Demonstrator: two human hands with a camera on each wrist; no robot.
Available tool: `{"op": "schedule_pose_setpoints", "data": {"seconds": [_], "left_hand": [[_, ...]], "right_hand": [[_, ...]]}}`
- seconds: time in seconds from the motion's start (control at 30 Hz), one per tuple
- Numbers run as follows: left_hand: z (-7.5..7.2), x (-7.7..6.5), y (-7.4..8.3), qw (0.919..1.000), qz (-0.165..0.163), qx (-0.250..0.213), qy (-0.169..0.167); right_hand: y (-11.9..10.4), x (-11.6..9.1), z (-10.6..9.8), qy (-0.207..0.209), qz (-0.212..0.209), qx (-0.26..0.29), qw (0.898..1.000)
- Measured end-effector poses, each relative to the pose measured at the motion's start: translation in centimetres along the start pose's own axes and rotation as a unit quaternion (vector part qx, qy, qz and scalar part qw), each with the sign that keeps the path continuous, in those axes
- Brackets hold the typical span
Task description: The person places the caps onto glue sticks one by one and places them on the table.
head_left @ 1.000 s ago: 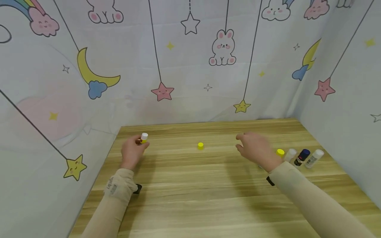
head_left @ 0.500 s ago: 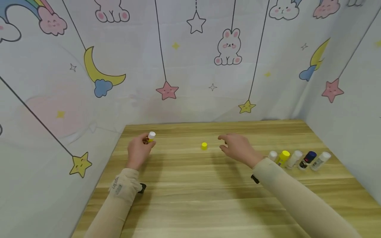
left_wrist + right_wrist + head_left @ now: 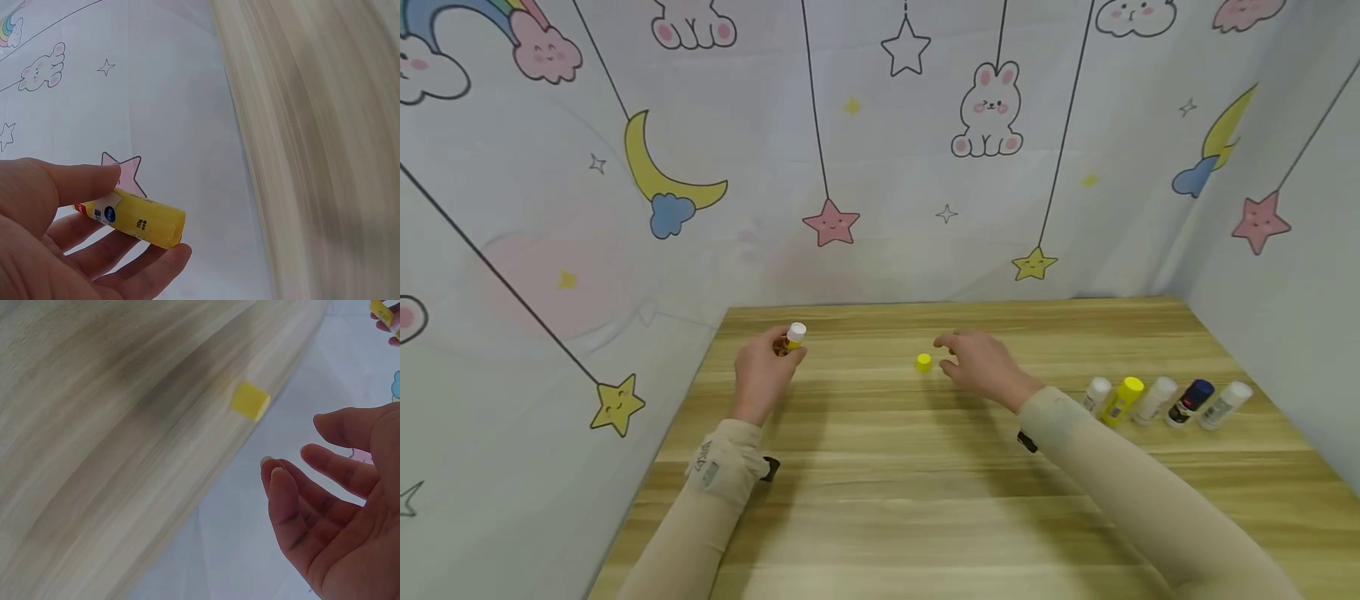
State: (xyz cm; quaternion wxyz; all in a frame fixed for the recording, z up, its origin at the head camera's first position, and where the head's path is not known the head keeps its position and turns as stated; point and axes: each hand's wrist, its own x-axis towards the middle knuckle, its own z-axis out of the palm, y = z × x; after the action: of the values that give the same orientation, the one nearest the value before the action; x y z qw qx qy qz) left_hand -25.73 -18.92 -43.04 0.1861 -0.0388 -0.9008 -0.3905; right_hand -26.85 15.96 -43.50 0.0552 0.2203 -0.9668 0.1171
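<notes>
My left hand [image 3: 763, 372] grips a yellow glue stick [image 3: 145, 219] above the left part of the table. Its white top end points up in the head view, while printed text shows on its barrel in the left wrist view. A small yellow cap [image 3: 923, 362] stands on the table between the hands. Just right of that cap hovers my right hand [image 3: 985, 365], thumb and fingers apart and holding nothing. The right wrist view shows the same yellow cap [image 3: 250, 400] a short way from the fingertips [image 3: 284, 487].
At the right of the wooden table [image 3: 880, 500] several capped glue sticks stand in a row: white ones, a yellow one [image 3: 1123, 401] and a dark blue-capped one [image 3: 1191, 403]. A white patterned curtain [image 3: 880, 167] hangs along the table's back and sides.
My right hand has moved left, away from the row of glue sticks, to beside the yellow cap. The left hand keeps its hold on the glue stick. The head view has turned slightly left.
</notes>
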Motion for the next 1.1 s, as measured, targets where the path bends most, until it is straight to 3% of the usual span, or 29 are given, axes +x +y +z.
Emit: {"op": "schedule_pose_setpoints", "data": {"seconds": [0.23, 0.6, 1.1], "left_hand": [[0.4, -0.2, 0.9, 0.9999, 0.009, -0.002, 0.007], [0.4, -0.9, 1.9, 0.9992, 0.034, -0.004, 0.019], [0.4, -1.8, 1.8, 0.9984, 0.053, -0.001, 0.021]], "right_hand": [[0.1, 1.4, 1.6, -0.006, -0.010, -0.020, 1.000], [-0.3, 2.5, 3.8, -0.032, -0.021, -0.010, 0.999], [-0.3, 2.9, 4.6, 0.015, -0.039, -0.034, 0.999]]}}
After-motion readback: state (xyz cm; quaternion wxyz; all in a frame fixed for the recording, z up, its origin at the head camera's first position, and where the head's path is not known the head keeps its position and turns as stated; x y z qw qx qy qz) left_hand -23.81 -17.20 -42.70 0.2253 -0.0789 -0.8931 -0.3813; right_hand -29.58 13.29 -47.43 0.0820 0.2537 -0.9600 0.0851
